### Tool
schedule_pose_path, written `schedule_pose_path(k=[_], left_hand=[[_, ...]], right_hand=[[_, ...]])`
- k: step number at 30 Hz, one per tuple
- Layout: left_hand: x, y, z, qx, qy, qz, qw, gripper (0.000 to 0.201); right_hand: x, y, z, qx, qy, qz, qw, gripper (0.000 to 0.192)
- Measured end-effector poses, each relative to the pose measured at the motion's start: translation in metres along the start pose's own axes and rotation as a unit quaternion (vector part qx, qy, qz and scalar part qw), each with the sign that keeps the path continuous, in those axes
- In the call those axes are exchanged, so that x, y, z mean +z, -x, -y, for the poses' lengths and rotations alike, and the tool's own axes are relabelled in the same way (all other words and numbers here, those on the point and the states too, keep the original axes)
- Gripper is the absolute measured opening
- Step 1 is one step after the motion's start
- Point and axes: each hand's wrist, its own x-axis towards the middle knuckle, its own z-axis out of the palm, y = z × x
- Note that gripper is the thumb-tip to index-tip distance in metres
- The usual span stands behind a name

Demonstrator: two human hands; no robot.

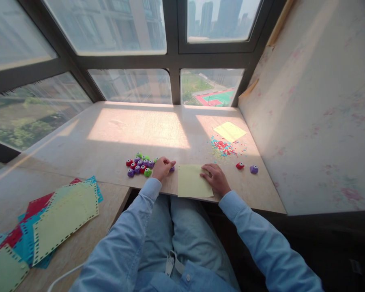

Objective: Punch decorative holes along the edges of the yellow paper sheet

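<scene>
Sunny window nook up high, with a pale bench (115, 134) built into the corner under the glass. Front and center is a yellow-green sheet of paper (192, 181) lying flat at the near edge of the bench. The right hand (215, 178) rests on its right side, fingers spread flat and pinning it down. The left hand (162, 167) is just left of the sheet, fingers curled shut on a small purple punch (171, 168), only a sliver of it showing past the knuckles. Right beside that hand sits a cluster of little punches (140, 164) in red, purple and green.

Looks to me like the step in hand is picking a punch to use on the sheet; next move would call for lining the punch's slot up on the paper's edge while the other hand keeps it from sliding.

Further out on the right: a red punch (239, 165) and a purple punch (254, 169) on their own, a scatter of confetti bits (223, 147), and another yellow sheet (229, 131) in the sun. Off left, a stack of punched-edge sheets (48, 219) on a lower surface
</scene>
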Motion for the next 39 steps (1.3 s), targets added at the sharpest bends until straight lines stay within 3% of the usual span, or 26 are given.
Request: schedule_pose_path(k=[6, 10, 14, 21, 26, 33, 39], left_hand=[[-0.009, 0.009, 0.003, 0.067, -0.124, -0.030, 0.990, 0.020], [-0.016, 0.013, 0.005, 0.106, -0.176, 0.000, 0.979, 0.033], [-0.021, 0.014, 0.008, 0.161, -0.229, 0.042, 0.959, 0.032], [-0.044, 0.007, 0.013, 0.169, -0.162, 0.011, 0.972, 0.029], [-0.061, 0.014, 0.015, 0.184, -0.240, 0.023, 0.953, 0.030], [-0.057, 0.021, 0.009, 0.159, -0.349, 0.061, 0.922, 0.031], [-0.055, 0.019, 0.008, 0.163, -0.371, 0.065, 0.912, 0.036]], right_hand=[[-0.001, 0.000, 0.001, 0.010, -0.012, -0.008, 1.000, 0.021], [-0.001, 0.000, 0.000, 0.012, -0.020, -0.019, 1.000, 0.022], [-0.001, 0.000, 0.000, 0.016, -0.023, -0.022, 0.999, 0.022], [-0.001, -0.001, -0.001, 0.025, -0.032, -0.028, 0.999, 0.021], [0.000, -0.001, -0.001, 0.034, -0.037, -0.032, 0.998, 0.022], [-0.001, -0.001, 0.000, 0.037, -0.036, -0.035, 0.998, 0.020], [-0.001, -0.001, -0.002, 0.038, -0.039, -0.034, 0.998, 0.019]])
